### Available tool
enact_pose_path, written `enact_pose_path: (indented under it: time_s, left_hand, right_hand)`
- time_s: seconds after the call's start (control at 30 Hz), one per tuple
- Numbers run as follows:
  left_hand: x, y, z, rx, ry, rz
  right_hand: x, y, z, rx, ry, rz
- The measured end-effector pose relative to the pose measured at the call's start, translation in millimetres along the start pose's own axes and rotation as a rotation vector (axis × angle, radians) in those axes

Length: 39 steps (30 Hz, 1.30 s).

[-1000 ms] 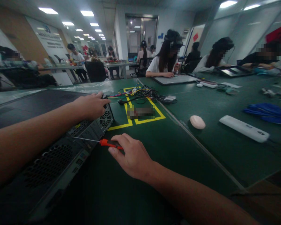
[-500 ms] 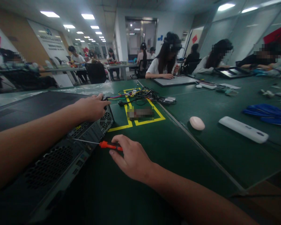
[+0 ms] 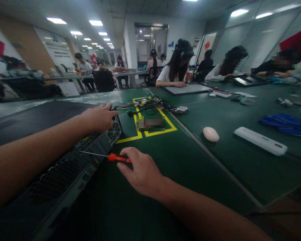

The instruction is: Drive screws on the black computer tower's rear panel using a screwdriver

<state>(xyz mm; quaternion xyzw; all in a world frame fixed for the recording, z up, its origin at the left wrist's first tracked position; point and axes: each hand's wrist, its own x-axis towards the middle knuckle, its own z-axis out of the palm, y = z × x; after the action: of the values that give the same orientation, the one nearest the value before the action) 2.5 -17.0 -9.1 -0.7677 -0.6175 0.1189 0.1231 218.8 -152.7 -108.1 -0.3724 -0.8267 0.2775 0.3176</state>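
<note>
A black desktop computer case (image 3: 62, 115) lies on its side at the left, its rear panel with vent holes and ports facing me. My left hand (image 3: 100, 117) rests on the top rear edge of the case near the fan grille (image 3: 113, 131), its visible fingers stretched out. The fingers of my right hand (image 3: 141, 169) are closed round the orange and black handle of a screwdriver (image 3: 114, 157). Its thin shaft points left, and the tip meets the rear panel under my left forearm. I cannot make out the screw there.
Beyond the case lies a bundle of cables (image 3: 157, 104) by yellow tape (image 3: 163, 134) on the green table (image 3: 190, 174). To the right are a pale mouse (image 3: 211, 134), a white power strip (image 3: 261, 141) and blue gloves (image 3: 284, 124). Several people sit at work across the table and behind.
The screwdriver handle appears turned a little, with more black showing. Both hands stay in nearly the same place, and the whole view has shifted slightly.
</note>
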Motion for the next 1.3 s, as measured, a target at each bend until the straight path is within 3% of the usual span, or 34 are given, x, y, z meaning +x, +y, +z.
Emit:
enact_pose_path:
  time_s: [0.5, 1.3]
  left_hand:
    - [-2.2, 1.6, -2.0, 0.049, -0.033, 0.024]
    - [-0.5, 0.1, 1.5, 0.035, 0.012, 0.018]
  right_hand:
    - [-1.4, 2.3, 0.2, -0.013, 0.016, -0.029]
    - [-0.3, 0.0, -0.8, -0.006, 0.004, -0.017]
